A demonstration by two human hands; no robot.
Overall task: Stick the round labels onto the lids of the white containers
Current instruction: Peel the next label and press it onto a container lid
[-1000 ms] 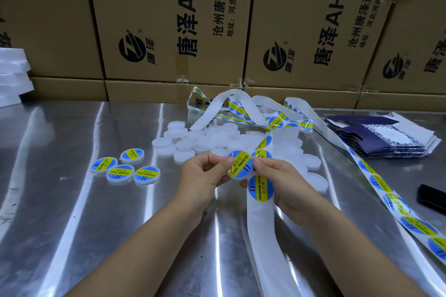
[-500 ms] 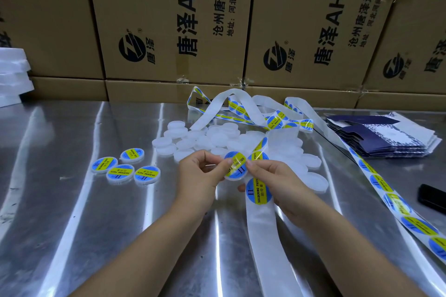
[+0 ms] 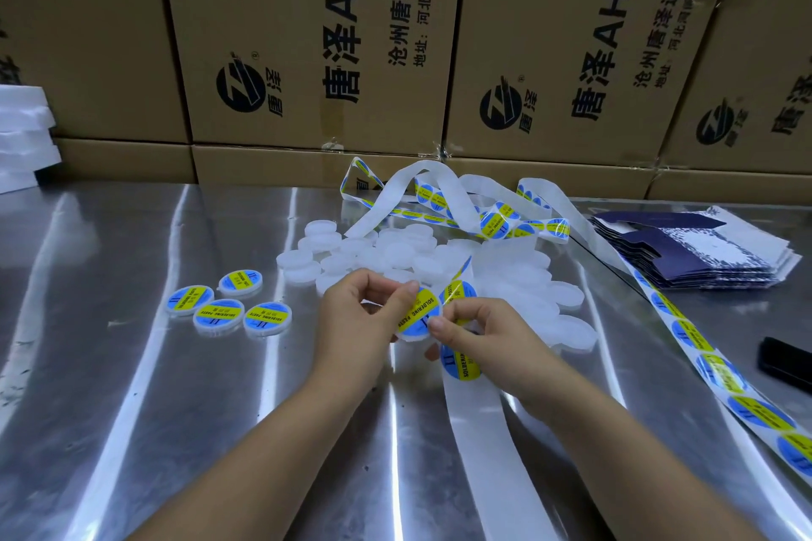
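The round blue and yellow label (image 3: 417,314) is held up between the two hands. It is just beyond the bare white paper backing strip (image 3: 483,452), which runs from the near edge of the shiny metal table (image 3: 110,409) up under the right hand (image 3: 481,336). A white rim shows below the label, so I judge that it lies on the lid of a small white round container (image 3: 406,339).

The left hand (image 3: 364,314) grips this container with curled fingers, and its thumb rests on the upper left part of the label. The right hand comes from the other side, with thumb and forefinger closed together on the label's lower right edge. I cannot tell if this hand also holds the strip.

So the label lies right of the left hand and left of the right hand, and both are about equally near. Its yellow text band runs slanted, from lower left to upper right. The next move, I think, is to rub it flat along this band.

Left of the hands, four labelled white containers (image 3: 218,315) lie close together. Farther back is a pile of plain white containers (image 3: 395,253), then a tangle of label strip (image 3: 439,198). At the right is a stack of dark blue folded cartons (image 3: 703,250). Brown cardboard boxes (image 3: 307,35) stand behind everything.
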